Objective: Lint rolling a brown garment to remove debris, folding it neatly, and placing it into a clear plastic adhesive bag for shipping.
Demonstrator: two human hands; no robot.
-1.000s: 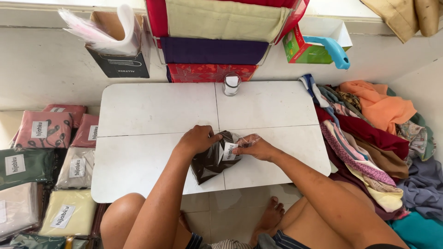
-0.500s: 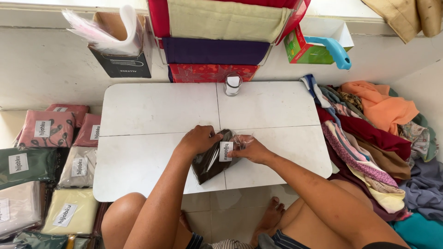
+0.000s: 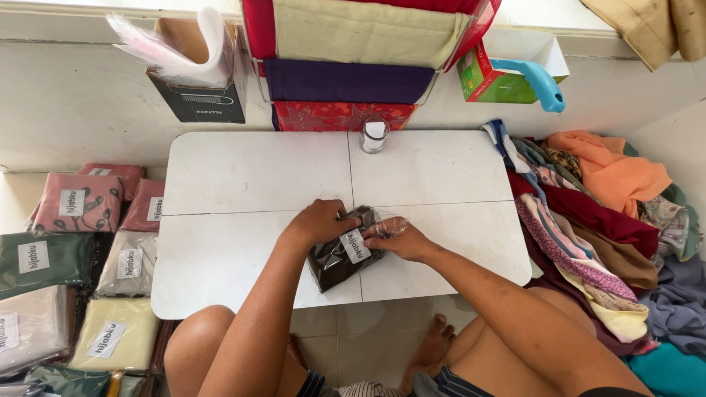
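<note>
A dark brown folded cloth in a clear plastic bag with a white label lies on the small white table, near its front edge. My left hand presses down on the bag's upper left part. My right hand pinches the bag's open clear end at its right side. Both forearms reach in from below.
A small clear jar with a white lid stands at the table's far edge. Several bagged, labelled cloths lie on the floor at left. A heap of loose fabrics sits at right. A box of plastic bags stands at the back left.
The bag and both hands have stayed in the same spot. My right hand's fingers have shifted slightly along the bag's open end.
</note>
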